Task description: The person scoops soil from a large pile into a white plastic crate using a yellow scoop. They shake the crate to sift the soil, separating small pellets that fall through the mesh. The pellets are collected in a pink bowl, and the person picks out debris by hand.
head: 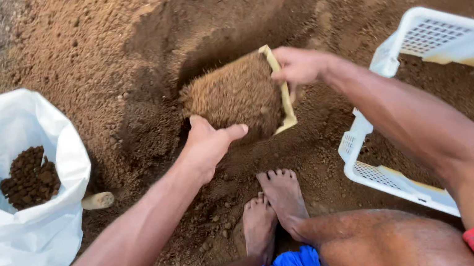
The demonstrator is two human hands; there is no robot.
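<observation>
A wide mound of brown soil [268,3] fills most of the ground, loose and grainy, with a dark scooped hollow in its middle. At the right stands a white plastic crate [422,30] with perforated walls, tilted toward the person and holding a layer of the same soil; its near rim lies close beside the right forearm. At the left sits a white plastic sack [22,246], mouth open, with a clump of darker, coarser lumps [31,177] inside. A pale cylindrical handle [98,200] pokes out just beside the sack's lower edge.

Between crate and sack, in front of the hollow, is a shallow cream-coloured tray [282,88], heaped with fine brown soil that hides all but its right rim and near corner. It sits low over the ground; whether it rests on the soil or is lifted cannot be told. The right hand [297,66] is closed around the tray's far right rim, fingers curled over the edge. The left hand [206,147] grips the near left side, thumb stretched out along the heap, its fingers hidden beneath.

Open ground lies between tray and sack, and a narrower strip between tray and crate. The person's bare feet [273,209] rest just below the tray.
</observation>
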